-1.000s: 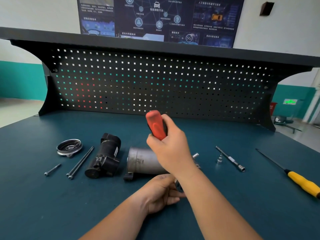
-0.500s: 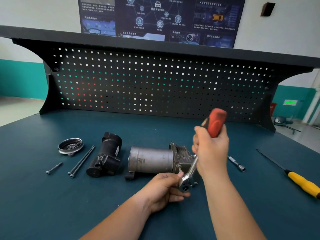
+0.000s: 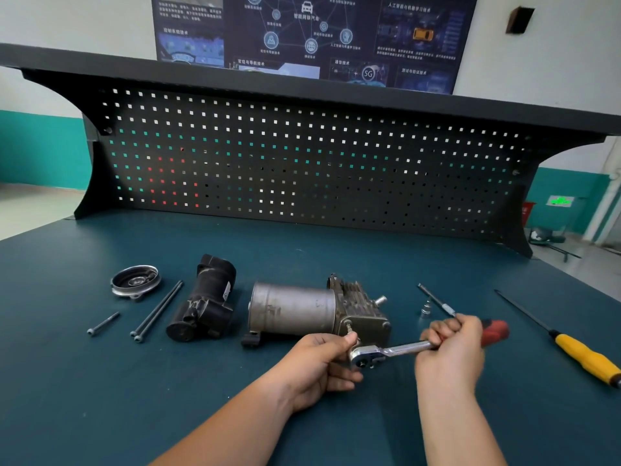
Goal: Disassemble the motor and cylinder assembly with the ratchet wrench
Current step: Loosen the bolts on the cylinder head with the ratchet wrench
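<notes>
**Head view — wrench engaged at the assembly's near right corner**

Surface and room: a dark teal bench (image 3: 302, 250) backed by a black pegboard (image 3: 302, 163) under a shelf. A dark technical poster (image 3: 302, 35) hangs on the white wall behind.

Arm pose: both forearms enter from the bottom edge. The left one angles up and to the right; the right one runs nearly straight up.

Hands: the left hand (image 3: 322, 361) has its fingers curled around the head end of the ratchet wrench (image 3: 403, 349), thumb on top, just beside a protruding bolt. The right hand (image 3: 450, 351) is closed around the wrench where the steel shank meets the red grip, which projects to the right and is blurred.

Task item: the motor and cylinder assembly (image 3: 295, 309) lies on its side at bench centre, with the wrench head at its near right corner.

Other parts — a black housing (image 3: 205, 304), two long bolts (image 3: 158, 311), a short bolt (image 3: 102, 323) and a round cap (image 3: 135, 281) lie to the left. A socket (image 3: 426, 310), an extension bar (image 3: 437, 301) and a yellow-handled screwdriver (image 3: 584, 358) lie to the right.
</notes>
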Tool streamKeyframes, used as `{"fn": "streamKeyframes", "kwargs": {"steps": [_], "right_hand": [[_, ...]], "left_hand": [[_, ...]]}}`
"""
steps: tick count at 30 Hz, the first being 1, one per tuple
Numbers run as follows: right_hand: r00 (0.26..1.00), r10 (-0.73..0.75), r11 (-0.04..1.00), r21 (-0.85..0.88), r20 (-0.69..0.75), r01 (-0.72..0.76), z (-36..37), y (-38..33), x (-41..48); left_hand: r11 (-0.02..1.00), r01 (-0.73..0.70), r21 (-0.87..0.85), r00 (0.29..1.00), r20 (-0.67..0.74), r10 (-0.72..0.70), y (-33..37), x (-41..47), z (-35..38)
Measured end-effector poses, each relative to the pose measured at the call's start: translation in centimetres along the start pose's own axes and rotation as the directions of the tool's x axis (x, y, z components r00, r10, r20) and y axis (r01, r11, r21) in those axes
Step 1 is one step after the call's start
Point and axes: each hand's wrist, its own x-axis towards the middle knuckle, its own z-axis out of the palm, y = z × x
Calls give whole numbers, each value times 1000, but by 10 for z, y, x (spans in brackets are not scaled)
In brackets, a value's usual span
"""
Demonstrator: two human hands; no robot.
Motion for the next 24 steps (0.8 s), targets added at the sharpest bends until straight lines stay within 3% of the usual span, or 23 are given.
{"fn": "streamKeyframes", "kwargs": {"steps": [6,12,16,19,21,22,24], "right_hand": [[965,-193,974,-85,177,210,25,-3,-16],[867,-234,897,-247,439,367,50,-5,-32],[735,-230,727,-389,638,566,69,5,-48],[540,-207,541,-364,816,758,73,22,-70],[426,-132,471,-321,895,821,73,33,-84],[392,-97,462,-308,915,832,72,36,-88],[398,-82,471,-316,914,824,74,37,-88]], "left_hand": [[999,34,-18,999,4,-34,5,-3,0],[997,64,-49,997,38,-62,5,-3,2],[995,70,-76,997,22,-69,4,-1,1],[995,66,-80,998,15,-65,2,1,-2],[996,52,-66,998,21,-51,1,2,-3],[997,44,-64,999,25,-43,2,1,-3],[998,41,-55,999,27,-39,1,1,-3]]}}
